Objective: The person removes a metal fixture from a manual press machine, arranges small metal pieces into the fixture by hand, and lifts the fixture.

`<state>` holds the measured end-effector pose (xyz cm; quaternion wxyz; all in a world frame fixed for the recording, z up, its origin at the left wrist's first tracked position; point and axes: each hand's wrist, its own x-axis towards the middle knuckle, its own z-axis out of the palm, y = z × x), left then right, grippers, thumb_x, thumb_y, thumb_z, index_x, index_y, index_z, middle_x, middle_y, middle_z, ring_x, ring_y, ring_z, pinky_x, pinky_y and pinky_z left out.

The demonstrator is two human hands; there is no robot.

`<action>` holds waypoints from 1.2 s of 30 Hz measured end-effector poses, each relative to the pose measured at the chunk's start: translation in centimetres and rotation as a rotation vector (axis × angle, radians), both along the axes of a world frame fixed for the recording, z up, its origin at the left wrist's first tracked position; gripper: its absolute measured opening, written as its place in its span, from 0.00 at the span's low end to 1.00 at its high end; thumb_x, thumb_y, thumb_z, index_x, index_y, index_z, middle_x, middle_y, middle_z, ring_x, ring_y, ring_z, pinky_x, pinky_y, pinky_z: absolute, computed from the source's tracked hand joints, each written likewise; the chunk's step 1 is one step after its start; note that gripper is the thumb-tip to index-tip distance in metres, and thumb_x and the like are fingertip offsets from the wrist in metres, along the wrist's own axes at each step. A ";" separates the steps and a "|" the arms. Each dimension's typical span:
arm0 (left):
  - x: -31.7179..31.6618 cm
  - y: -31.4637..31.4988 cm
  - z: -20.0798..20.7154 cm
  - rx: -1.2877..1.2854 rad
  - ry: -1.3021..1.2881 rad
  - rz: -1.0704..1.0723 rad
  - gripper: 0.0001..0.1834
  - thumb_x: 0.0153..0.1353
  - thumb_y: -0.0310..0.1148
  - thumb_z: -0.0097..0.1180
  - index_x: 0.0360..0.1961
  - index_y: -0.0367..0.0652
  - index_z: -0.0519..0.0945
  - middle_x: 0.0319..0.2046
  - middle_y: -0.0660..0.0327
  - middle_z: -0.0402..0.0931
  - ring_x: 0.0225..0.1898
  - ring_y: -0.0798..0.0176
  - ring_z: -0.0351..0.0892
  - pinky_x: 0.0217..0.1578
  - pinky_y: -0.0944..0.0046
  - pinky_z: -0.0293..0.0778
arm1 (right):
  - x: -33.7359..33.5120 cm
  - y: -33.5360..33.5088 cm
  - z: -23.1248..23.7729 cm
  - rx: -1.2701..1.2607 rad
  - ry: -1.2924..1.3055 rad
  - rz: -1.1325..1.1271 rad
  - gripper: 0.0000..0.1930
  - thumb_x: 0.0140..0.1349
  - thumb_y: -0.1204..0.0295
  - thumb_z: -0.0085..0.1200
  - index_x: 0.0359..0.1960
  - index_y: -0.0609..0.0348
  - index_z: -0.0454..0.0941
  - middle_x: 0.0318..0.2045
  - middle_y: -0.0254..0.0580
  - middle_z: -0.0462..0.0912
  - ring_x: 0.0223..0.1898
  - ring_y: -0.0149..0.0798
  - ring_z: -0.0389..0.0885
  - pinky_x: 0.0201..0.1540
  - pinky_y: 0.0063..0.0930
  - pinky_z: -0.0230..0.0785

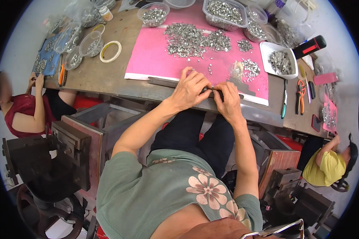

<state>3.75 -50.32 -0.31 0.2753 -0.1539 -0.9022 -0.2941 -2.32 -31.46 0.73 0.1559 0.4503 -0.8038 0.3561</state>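
Note:
My left hand [189,91] and my right hand [228,100] meet at the near edge of the pink mat [153,51]. The thumb and fingers of each are pinched together, nearly touching the other hand. Something small and dark shows between the fingertips; it is too small to name. Under both hands a dark flat bar [162,82] lies along the table's edge, partly covered by them. Beyond them on the mat spreads a large pile of small silvery metal parts [185,38]. A heap of short metal pieces [251,69] lies beside thin pins [236,71] to the right.
A white tray [263,51] of metal parts stands right of the mat, near orange-handled pliers [300,97] and a teal-handled tool [284,101]. Clear tubs [153,14] line the back. A tape roll [110,51] lies left. Co-workers sit at both sides, one in red [26,113], one in yellow [327,169].

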 end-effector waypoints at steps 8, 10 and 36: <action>-0.1 -0.4 -0.5 0.049 -0.002 -0.060 0.08 0.59 0.32 0.64 0.39 0.45 0.81 0.35 0.61 0.77 0.44 0.56 0.77 0.62 0.43 0.62 | 0.2 0.5 0.1 -0.046 -0.061 -0.003 0.08 0.58 0.82 0.60 0.39 0.61 0.81 0.37 0.43 0.81 0.39 0.47 0.79 0.43 0.39 0.68; -0.1 0.0 -0.3 0.029 0.008 -0.030 0.07 0.59 0.32 0.64 0.38 0.44 0.82 0.35 0.61 0.77 0.43 0.57 0.77 0.63 0.43 0.61 | -0.2 0.8 0.3 -0.107 -0.151 0.007 0.08 0.59 0.81 0.59 0.40 0.61 0.82 0.36 0.43 0.82 0.40 0.47 0.79 0.44 0.39 0.68; -0.1 2.0 -0.6 0.011 0.020 0.035 0.07 0.61 0.32 0.63 0.40 0.44 0.80 0.37 0.61 0.76 0.44 0.55 0.74 0.62 0.40 0.58 | -0.9 0.6 1.2 0.033 -0.259 -0.079 0.03 0.61 0.77 0.59 0.35 0.61 0.79 0.32 0.43 0.78 0.37 0.48 0.77 0.43 0.40 0.65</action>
